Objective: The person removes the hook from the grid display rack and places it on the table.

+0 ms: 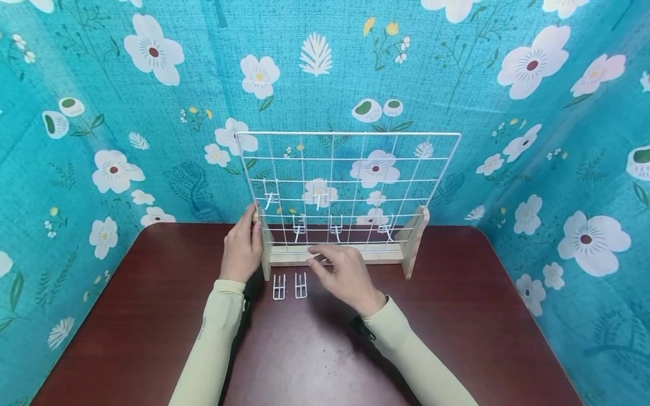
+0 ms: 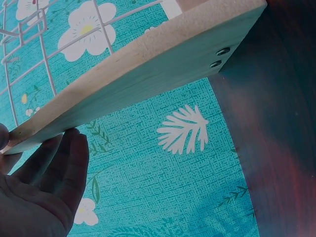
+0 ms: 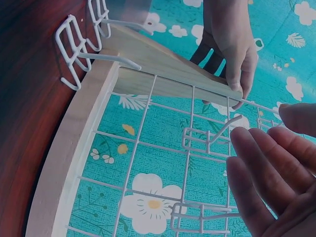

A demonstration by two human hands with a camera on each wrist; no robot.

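Observation:
A white wire grid rack (image 1: 350,133) stands upright between two wooden side supports. My left hand (image 1: 242,248) grips the upper end of the left wooden support (image 2: 133,74), thumb on one face and fingers on the other. In front of the grid's lower part hovers my right hand (image 1: 347,276), its fingers loosely bent; the right wrist view shows nothing between thumb and fingers. Several white wire hooks hang on the grid, among them a lower middle hook (image 1: 336,228). Two loose hooks, a left one (image 1: 280,297) and a right one (image 1: 301,296), lie on the table near the left support.
A wooden crossbar (image 1: 289,258) joins the supports at the bottom, with the right wooden support (image 1: 416,242) at its other end. All stand on a dark reddish-brown table (image 1: 482,332). A teal flowered cloth (image 1: 203,101) rises behind and at both sides.

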